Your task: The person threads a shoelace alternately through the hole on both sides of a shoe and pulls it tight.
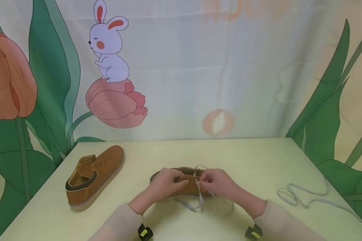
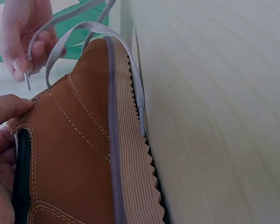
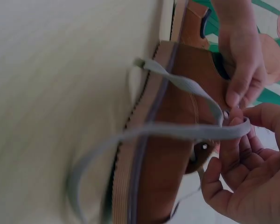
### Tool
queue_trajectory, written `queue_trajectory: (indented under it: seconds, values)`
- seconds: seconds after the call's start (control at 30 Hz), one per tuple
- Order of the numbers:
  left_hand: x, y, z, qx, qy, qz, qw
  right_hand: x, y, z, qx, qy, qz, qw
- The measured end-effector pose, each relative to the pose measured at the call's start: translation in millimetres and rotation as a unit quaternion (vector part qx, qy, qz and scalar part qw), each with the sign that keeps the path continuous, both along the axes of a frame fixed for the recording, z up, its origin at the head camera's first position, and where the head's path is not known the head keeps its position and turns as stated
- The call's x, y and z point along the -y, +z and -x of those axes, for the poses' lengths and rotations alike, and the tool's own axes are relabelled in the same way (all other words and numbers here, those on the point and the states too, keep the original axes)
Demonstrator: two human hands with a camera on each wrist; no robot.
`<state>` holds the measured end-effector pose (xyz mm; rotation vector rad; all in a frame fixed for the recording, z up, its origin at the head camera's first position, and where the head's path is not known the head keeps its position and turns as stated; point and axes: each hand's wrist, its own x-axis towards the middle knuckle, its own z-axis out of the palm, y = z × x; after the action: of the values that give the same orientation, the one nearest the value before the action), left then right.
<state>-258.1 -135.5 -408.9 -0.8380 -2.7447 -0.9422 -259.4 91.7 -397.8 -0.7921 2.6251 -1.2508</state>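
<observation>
A brown leather shoe (image 1: 187, 190) lies across the table in front of me, toe to the right, with a ridged pale sole (image 2: 135, 154). My left hand (image 1: 168, 182) grips the shoe's upper by the eyelet flap, thumb on the outside near an eyelet (image 2: 36, 99). Close to the eyelets, my right hand (image 1: 216, 182) pinches a flat grey shoelace (image 3: 177, 132) near its tip (image 2: 27, 80). Part of this lace passes through the shoe toward the toe. Its other end (image 2: 141, 119) hangs down beside the sole. The fingertips partly hide the eyelets in the head view.
A second brown shoe (image 1: 108, 172) stands at the left of the table, no lace visible in its eyelets. Another grey lace (image 1: 315, 200) lies loosely curled at the right, running over the table edge. Behind the table (image 1: 253, 155) hangs a printed cloth (image 1: 181, 80).
</observation>
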Motion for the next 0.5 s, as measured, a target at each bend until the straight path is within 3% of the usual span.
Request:
queue_trajectory:
  seconds: [0.23,0.37,0.5]
  values:
    - [0,0.4,-0.5,-0.011,-0.012,-0.004,0.9999,15,-12.6,0.5,-0.051,-0.021,-0.038,0.998]
    - [3,-0.5,-0.7,-0.014,-0.031,-0.006,0.9994,21,-13.3,3.5,-0.002,-0.014,-0.008,1.000]
    - [5,0.3,-3.0,-0.008,-0.041,-0.005,0.9991,20,-8.0,11.7,0.063,0.052,-0.019,0.996]
